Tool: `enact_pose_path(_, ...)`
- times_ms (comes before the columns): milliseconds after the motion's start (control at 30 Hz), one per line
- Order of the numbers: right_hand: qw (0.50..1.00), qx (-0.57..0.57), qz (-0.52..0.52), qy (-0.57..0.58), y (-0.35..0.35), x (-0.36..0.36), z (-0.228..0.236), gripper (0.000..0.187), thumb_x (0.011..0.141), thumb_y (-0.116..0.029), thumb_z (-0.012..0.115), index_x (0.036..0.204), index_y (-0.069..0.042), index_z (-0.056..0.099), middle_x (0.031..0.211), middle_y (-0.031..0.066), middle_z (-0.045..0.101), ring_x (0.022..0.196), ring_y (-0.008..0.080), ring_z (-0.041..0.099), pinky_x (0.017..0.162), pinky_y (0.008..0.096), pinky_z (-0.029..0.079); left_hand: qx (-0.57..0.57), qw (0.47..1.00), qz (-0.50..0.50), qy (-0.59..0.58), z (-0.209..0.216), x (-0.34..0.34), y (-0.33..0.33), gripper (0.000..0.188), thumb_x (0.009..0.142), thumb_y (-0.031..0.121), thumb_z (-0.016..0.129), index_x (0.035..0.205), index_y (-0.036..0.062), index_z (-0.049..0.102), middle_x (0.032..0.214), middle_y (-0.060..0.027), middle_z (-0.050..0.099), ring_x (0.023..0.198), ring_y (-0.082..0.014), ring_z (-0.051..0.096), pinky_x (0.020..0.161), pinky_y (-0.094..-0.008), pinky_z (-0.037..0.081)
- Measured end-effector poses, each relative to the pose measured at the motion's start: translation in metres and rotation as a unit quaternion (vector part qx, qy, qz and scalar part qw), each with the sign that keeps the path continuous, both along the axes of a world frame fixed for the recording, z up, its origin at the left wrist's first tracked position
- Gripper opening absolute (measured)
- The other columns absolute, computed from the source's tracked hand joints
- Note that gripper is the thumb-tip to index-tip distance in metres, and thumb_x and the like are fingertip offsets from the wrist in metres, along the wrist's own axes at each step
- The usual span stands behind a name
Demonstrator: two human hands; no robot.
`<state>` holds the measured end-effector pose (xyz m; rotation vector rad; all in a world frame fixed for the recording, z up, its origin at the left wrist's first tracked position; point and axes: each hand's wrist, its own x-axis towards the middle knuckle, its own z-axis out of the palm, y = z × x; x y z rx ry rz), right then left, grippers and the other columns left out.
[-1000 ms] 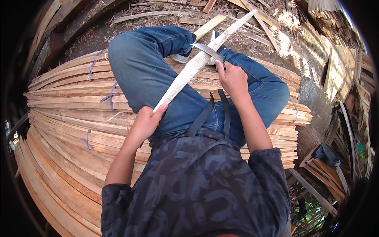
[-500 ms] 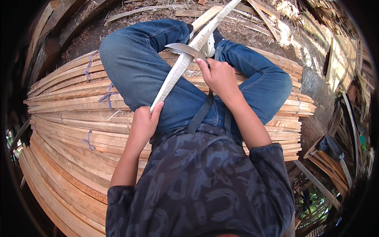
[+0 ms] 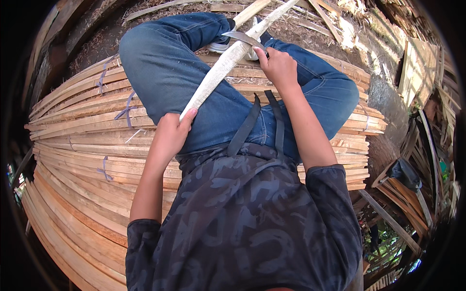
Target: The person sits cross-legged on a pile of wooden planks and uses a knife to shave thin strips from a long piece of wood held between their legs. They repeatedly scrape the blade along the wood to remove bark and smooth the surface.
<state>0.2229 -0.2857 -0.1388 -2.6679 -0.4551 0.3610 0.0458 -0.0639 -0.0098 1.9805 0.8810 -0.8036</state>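
Note:
A long pale wooden strip (image 3: 218,72) slants from my left thigh away to the upper right, past my feet. My left hand (image 3: 174,132) is closed round its near end, thumb along the top. Farther up, a knife with a curved blade (image 3: 244,39) lies across the strip, its tip pointing left. My right hand (image 3: 280,69) grips the knife's handle, which the fingers mostly hide, and the thumb rests close to the blade. The strip's far end passes out at the upper edge.
Beneath my crossed legs lie stacked wooden slats (image 3: 87,126), tied in bundles with purple ties (image 3: 127,110). Shavings and loose wood pieces (image 3: 170,6) litter the ground ahead. Boards (image 3: 418,72) and a black bag-like item (image 3: 405,173) are on the right.
My right hand and the knife have moved away from me, up along the strip. My left hand has shifted slightly forward with the strip's near end.

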Motion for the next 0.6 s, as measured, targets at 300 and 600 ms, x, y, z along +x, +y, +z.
enact_pose_path(300,0.994,-0.024,-0.101,0.019,-0.032,0.024,-0.001,0.06,0.094,-0.053,0.043,0.074,-0.001,0.067,0.069,0.0228,0.065,0.071,0.0401,0.066,0.063,0.0489,0.052,-0.018,1.0,0.0,0.009,0.005,-0.002,0.0,0.058,0.094,0.043,0.054,0.059,-0.0022,0.054,0.047,-0.005,0.046,0.043,-0.0129,0.046,0.045,-0.0298,0.037)
enact_pose_path(600,0.996,0.023,0.01,-0.083,-0.014,-0.003,-0.003,0.057,0.091,-0.054,0.049,0.067,-0.006,0.065,0.053,0.0157,0.06,0.05,0.0343,0.062,0.045,0.0429,0.049,-0.051,0.998,0.037,0.013,0.005,0.002,0.0,0.054,0.095,0.046,0.053,0.06,0.0048,0.048,0.049,0.0017,0.042,0.038,-0.0074,0.04,0.035,-0.0244,0.032)
